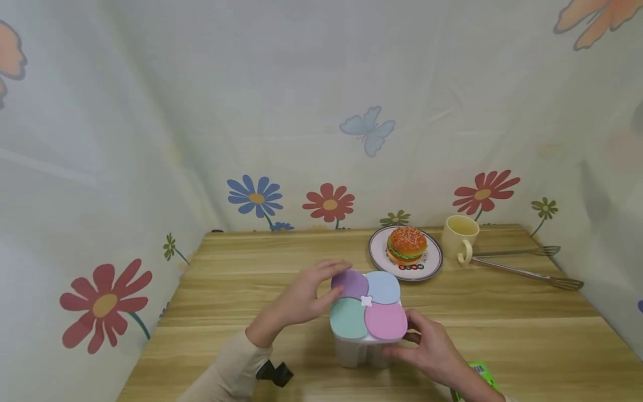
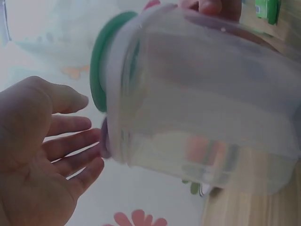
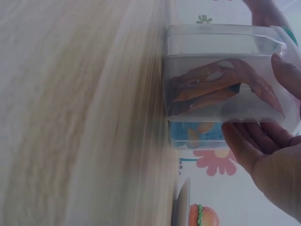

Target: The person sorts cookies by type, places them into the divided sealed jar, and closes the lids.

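A clear plastic storage container point(image 3: 211, 89) stands on the table, topped by a lid of four rounded petals point(image 1: 369, 306) in purple, blue, green and pink. Through its walls a brown packet point(image 3: 207, 87) and a blue packet point(image 3: 197, 132) show. My left hand point(image 1: 313, 293) is at the lid's purple petal, its fingers extended and fingertips at the petal's edge; contact is hard to judge. With thumb and fingers on either side of a corner, my right hand point(image 1: 427, 343) holds the container just below the lid.
Behind the container a toy hamburger point(image 1: 407, 245) sits on a round plate point(image 1: 378, 251). A yellow mug point(image 1: 458, 237) and two whisk-like utensils point(image 1: 527, 272) lie to its right. A green packet point(image 1: 482, 369) is partly hidden by my right forearm. Flowered cloth point(image 1: 301, 139) surrounds the table.
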Demonstrator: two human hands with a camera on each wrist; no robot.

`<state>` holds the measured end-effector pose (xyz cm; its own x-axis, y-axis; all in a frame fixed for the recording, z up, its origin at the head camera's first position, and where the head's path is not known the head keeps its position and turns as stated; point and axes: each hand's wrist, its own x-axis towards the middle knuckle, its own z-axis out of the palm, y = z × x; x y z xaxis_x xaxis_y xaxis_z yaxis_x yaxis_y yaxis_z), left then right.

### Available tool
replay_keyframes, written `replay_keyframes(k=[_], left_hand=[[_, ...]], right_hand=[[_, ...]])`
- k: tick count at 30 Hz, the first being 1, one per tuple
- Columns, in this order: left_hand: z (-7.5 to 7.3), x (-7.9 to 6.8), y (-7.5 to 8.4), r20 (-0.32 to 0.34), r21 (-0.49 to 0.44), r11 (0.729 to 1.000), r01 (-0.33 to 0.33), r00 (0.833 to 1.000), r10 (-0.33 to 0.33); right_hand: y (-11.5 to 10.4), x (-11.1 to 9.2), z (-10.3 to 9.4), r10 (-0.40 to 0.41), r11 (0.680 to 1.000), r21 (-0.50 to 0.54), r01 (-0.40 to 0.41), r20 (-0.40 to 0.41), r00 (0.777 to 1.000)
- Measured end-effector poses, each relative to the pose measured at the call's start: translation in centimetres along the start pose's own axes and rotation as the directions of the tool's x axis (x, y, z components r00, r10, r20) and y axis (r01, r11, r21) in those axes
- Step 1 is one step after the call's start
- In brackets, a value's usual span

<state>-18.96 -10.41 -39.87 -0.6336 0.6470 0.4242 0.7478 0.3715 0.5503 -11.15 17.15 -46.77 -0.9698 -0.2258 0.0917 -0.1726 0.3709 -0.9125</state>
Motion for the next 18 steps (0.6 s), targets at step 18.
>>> replay_keyframes(k=[18], left_hand=[[1.4, -1.3, -6.3, 0.133, -0.266, 0.957, 0.117, 0.988, -0.083]], right_hand=[[0.0, 0.0, -0.1, 0.046, 0.999, -0.009, -0.046, 0.002, 0.999]])
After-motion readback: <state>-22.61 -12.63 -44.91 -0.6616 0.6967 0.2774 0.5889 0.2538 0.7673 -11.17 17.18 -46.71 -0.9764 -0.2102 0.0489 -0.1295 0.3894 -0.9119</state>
